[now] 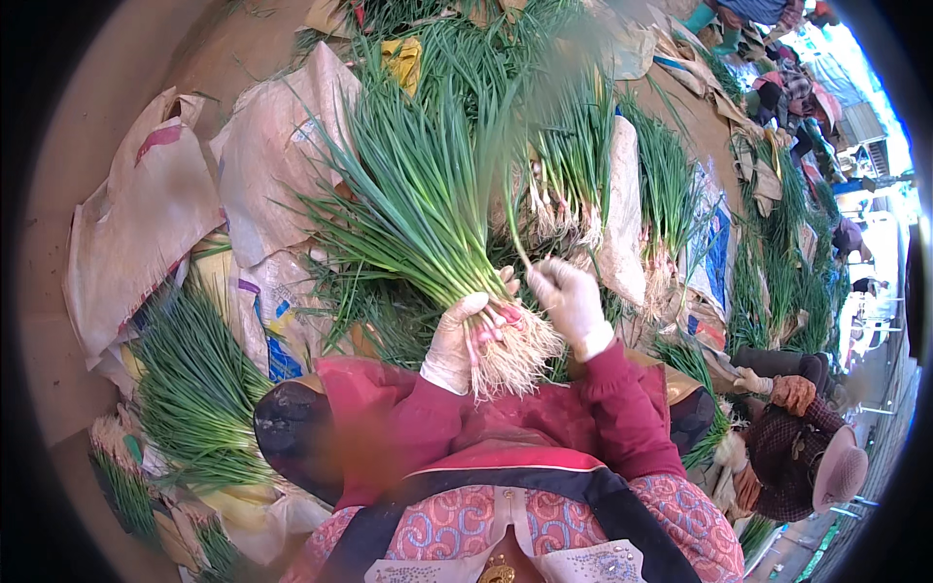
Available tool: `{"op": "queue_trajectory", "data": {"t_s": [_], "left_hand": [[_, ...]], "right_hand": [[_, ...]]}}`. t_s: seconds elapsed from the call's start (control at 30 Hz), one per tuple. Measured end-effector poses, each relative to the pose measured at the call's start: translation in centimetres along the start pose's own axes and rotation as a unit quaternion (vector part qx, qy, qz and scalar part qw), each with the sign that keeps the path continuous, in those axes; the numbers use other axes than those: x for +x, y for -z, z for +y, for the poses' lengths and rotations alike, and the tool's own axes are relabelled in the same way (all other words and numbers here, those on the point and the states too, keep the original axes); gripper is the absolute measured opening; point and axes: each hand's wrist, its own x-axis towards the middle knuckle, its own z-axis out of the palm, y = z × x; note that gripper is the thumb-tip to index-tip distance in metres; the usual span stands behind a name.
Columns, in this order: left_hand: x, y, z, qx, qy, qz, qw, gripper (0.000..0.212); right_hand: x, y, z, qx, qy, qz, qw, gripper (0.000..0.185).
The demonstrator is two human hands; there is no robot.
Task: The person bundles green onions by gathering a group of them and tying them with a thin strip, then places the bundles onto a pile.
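Observation:
In a white glove, my left hand [450, 342] grips a thick bunch of spring onions [430, 218] just above the bulbs. The green leaves fan up and to the left. Small reddish bulbs and a dense tuft of pale roots [514, 361] hang over my lap. Close by on the right, my gloved right hand [572, 302] pinches the lower end of a single stalk [516, 229], whose upper part blurs into a smear on the view. Beyond my hands, more spring onions [568, 167] lie with their roots toward me. A rolled pale sack [622, 211] lies beside them.
Woven sacks [284, 146] cover the ground at the left. Another spring onion pile [197, 393] lies by my left knee. Further bunches [663, 197] lie to the right. A person in a pink hat [838, 470] sits close on my right; several other people work farther off.

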Motion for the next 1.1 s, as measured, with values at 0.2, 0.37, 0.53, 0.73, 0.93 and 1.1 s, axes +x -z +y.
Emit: {"op": "queue_trajectory", "data": {"t_s": [0.2,0.37,0.53,0.73,0.93,1.1], "left_hand": [[-0.4,-0.2,0.3,-0.034,0.023,-0.017,0.999,0.057],[-0.4,0.2,0.3,0.001,-0.009,0.006,1.000,0.049],[-0.2,3.7,0.6,0.017,0.022,-0.043,0.999,0.048],[-1.0,1.1,0.7,-0.047,-0.019,-0.016,0.999,0.055],[-0.4,0.1,1.0,-0.054,-0.026,-0.096,0.994,0.072],[-0.6,-0.4,1.4,-0.098,-0.051,-0.086,0.990,0.072]], "right_hand": [[1.4,-1.3,1.3,-0.080,0.028,0.040,0.996,0.043],[3.7,-3.9,0.6,0.453,-0.132,-0.181,0.863,0.016],[2.9,-6.4,3.2,0.343,-0.095,-0.104,0.929,0.022],[5.6,-4.4,2.3,-0.220,-0.008,-0.042,0.975,0.044],[14.6,-1.3,2.5,-0.297,-0.048,0.127,0.945,0.031],[14.6,-0.5,3.4,-0.076,-0.025,0.165,0.983,0.029]]}}
